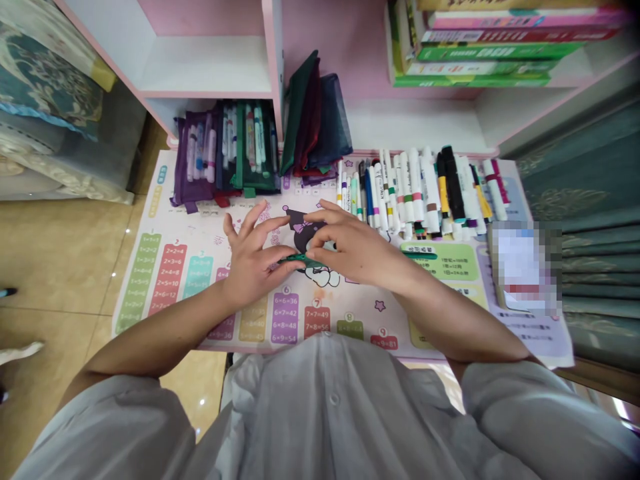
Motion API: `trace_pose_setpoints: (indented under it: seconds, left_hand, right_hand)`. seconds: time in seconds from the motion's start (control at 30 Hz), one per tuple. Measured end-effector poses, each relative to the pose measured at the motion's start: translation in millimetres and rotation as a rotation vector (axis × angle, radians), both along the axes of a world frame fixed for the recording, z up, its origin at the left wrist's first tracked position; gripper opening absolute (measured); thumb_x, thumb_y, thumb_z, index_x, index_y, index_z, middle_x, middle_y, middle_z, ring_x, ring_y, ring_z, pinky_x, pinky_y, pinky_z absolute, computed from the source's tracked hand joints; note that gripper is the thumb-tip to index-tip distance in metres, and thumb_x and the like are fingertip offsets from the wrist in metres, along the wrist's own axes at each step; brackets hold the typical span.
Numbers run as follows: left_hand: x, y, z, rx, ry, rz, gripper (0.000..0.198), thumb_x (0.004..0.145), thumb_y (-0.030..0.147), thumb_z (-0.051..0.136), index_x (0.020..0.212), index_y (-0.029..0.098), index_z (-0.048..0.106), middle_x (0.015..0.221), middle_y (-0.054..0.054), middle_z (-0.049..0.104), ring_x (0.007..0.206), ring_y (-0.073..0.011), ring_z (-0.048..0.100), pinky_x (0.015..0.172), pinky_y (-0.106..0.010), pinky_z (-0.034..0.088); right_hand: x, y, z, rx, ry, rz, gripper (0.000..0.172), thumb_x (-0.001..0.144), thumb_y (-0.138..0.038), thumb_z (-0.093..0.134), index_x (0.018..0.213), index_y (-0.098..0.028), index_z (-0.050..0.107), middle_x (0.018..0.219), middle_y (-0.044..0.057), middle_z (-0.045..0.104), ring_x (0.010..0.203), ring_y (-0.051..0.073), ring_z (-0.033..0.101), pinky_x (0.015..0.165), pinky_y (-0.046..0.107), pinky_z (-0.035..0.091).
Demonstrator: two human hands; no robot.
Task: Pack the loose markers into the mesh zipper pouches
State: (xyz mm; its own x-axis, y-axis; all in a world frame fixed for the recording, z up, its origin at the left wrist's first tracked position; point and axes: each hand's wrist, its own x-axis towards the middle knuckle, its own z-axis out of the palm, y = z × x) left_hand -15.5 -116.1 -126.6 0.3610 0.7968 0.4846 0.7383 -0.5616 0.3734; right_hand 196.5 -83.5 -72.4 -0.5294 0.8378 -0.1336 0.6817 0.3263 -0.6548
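Slim green object (295, 259) pinched at mid-mat between narrowly closed fingers of the left hand (253, 267) and right hand (355, 250), above a multiplication-table mat (165, 267), with loose markers (410, 190) unpacked in a row, filled pouches (225, 153) behind, and flat pouches (315, 120) stacked alongside.

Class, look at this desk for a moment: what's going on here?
A person is seated at a desk, with the fingers of the left hand and right hand meeting on a small green item, held just above a multiplication-table desk mat. A long row of markers lies beyond the right hand. Mesh pouches filled with pens sit at the mat's far edge, beside flatter pouches.
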Motion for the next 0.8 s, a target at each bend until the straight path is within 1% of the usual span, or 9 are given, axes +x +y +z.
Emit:
trace_pose_setpoints:
  seconds: [0.17, 0.4, 0.63, 0.8]
  left_hand:
    - [0.1, -0.4, 0.1, 0.033, 0.009, -0.007, 0.030, 0.084, 0.057, 0.068, 0.072, 0.030, 0.073, 0.125, -0.001, 0.066, 0.142, -0.0341, 0.039, 0.119, -0.060, 0.003]
    - [-0.8, -0.2, 0.7, -0.030, 0.011, -0.009, 0.031, 0.082, 0.059, 0.068, 0.072, 0.031, 0.073, 0.126, -0.001, 0.065, 0.144, -0.0348, 0.036, 0.120, -0.061, -0.001]
    - [-0.9, -0.1, 0.0, -0.001, -0.004, -0.026, 0.030, 0.083, 0.059, 0.067, 0.073, 0.031, 0.073, 0.126, -0.001, 0.065, 0.143, -0.0342, 0.037, 0.120, -0.062, 0.002]
    - [-1.9, 0.8, 1.1, -0.023, -0.022, -0.034, 0.030, 0.083, 0.059, 0.067, 0.073, 0.031, 0.072, 0.126, -0.001, 0.066, 0.143, -0.0344, 0.037, 0.120, -0.062, -0.002]
  right_hand:
    - [0.4, 0.1, 1.4, -0.015, -0.028, 0.011, 0.016, 0.084, -0.023, 0.065, 0.070, -0.023, 0.072, 0.142, 0.001, 0.058, 0.150, 0.032, 0.028, 0.120, 0.057, 0.031]
    - [3.3, 0.5, 1.7, -0.002, -0.017, 0.022, 0.016, 0.083, -0.023, 0.066, 0.068, -0.023, 0.070, 0.140, 0.001, 0.059, 0.149, 0.032, 0.030, 0.118, 0.057, 0.033]
    - [4.1, 0.4, 2.5, -0.011, -0.026, 0.023, 0.017, 0.084, -0.023, 0.067, 0.067, -0.022, 0.068, 0.141, 0.001, 0.058, 0.150, 0.032, 0.029, 0.120, 0.057, 0.031]
    - [7.8, 0.4, 3.1, -0.005, -0.011, 0.013, 0.018, 0.084, -0.023, 0.066, 0.066, -0.022, 0.069, 0.139, 0.000, 0.059, 0.149, 0.034, 0.029, 0.118, 0.059, 0.033]
